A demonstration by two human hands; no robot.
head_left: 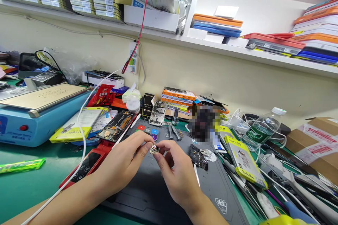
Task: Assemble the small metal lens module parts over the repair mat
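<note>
Over the dark grey work mat (211, 197), my left hand (134, 154) and my right hand (176, 168) meet at the fingertips. Pinched between them is a small gold-and-silver phone part (153, 148); its exact kind is too small to make out. Thumb and forefinger of each hand are closed on it. To the right of my right hand lies a black phone component (198, 155) with a crumpled edge. Beyond my fingers, an opened phone body (157, 113) and grey screwdrivers (173, 131) rest at the mat's far side. Left of them is another opened phone (117, 125).
A blue heating machine (39, 123) stands at left, with a white cable (83, 137) crossing in front. On the right are yellow battery boxes (245, 160), tools, a water bottle (262, 130) and a cardboard box (314, 144). A loaded shelf (224, 47) overhangs the back.
</note>
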